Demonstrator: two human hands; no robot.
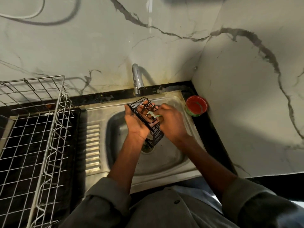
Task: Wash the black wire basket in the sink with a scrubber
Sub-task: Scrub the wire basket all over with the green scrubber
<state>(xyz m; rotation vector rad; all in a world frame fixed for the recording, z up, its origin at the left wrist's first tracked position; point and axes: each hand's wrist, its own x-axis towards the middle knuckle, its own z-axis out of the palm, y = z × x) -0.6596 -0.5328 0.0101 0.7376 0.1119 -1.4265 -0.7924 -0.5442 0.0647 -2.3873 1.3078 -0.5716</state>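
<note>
Basket (156,135), black wire, is being held tilted over the sink (164,162), its lower end hanging just above the drain (147,148) and its upper end reaching up under the tap (137,79). The left hand (136,120) is cradling it from the side, palm up, with the fingers going through the wires and curling round them. The right hand (171,120) is coming in from the other side, its fingers bunching on a pale green scrubber (152,115) and pressing it against the wires near the middle of the basket; white foam is showing there. How much of the scrubber is tucked inside that hand I cannot tell, as the hand is hiding it.

On the black table (213,129), at the sink's far right corner, a red tub (196,106) is standing just beside the marble wall (246,79). To the left of the sink a big silver wire rack (41,129) is sitting on the table, well apart from the hands. Grey sleeves (107,195) are showing pushed up both forearms
</note>
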